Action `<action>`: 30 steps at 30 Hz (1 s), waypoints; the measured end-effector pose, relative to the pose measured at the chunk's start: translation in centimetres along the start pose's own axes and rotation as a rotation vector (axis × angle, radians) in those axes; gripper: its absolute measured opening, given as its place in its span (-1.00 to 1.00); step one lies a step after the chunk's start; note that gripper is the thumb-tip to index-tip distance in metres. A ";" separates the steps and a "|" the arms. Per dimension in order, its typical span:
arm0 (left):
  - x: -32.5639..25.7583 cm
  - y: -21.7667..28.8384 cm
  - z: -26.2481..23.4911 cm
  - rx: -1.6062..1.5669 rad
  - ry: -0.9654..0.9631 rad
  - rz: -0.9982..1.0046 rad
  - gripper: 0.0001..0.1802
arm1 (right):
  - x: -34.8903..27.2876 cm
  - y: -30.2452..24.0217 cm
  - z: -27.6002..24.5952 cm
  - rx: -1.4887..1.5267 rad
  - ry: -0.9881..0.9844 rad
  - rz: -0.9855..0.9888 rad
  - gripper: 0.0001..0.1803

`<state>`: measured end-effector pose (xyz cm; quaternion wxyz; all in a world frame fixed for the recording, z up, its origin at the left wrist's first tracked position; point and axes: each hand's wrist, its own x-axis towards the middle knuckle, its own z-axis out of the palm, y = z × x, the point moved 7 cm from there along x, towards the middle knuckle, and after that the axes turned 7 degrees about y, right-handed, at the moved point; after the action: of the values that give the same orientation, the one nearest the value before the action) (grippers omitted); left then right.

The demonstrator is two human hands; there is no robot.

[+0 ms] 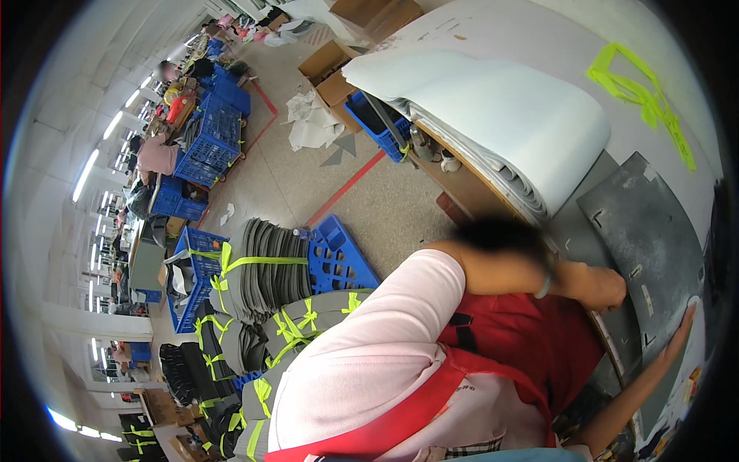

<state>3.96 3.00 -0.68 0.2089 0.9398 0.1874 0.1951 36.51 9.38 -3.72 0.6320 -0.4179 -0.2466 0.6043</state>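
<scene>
A large dark grey sheet (654, 231) with small cut slots lies on the work table at the right. My left hand (604, 289), with a band on the wrist, is curled at the sheet's near edge and seems to grip it. My right hand (679, 333) comes up from the lower right and lies flat on the same sheet with its fingers stretched out. My pink sleeve and red apron (523, 339) fill the lower middle and hide the table's front edge.
A thick stack of white foam sheets (508, 115) hangs over the table's left side. On the floor are grey bundles tied with yellow-green straps (262, 277), blue crates (339, 258) and cardboard boxes (331, 73). Other people (158, 154) work far left.
</scene>
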 end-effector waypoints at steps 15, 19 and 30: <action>-1.6 0.0 -2.2 -0.002 0.033 -0.057 -0.70 | 2.2 0.6 -5.2 1.081 -0.627 0.656 -0.19; -1.6 -0.3 -2.0 -0.026 0.000 -0.056 -0.72 | 2.0 0.8 -5.3 1.020 -0.631 0.641 -0.20; -1.1 0.6 -2.9 -0.044 0.091 0.054 -0.80 | 0.7 -1.3 -6.2 0.958 -0.605 0.599 -0.20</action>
<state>1.96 2.93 1.72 0.2156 0.9298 0.1668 0.2475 42.43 8.76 -6.07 0.4548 0.0492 0.0109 0.8892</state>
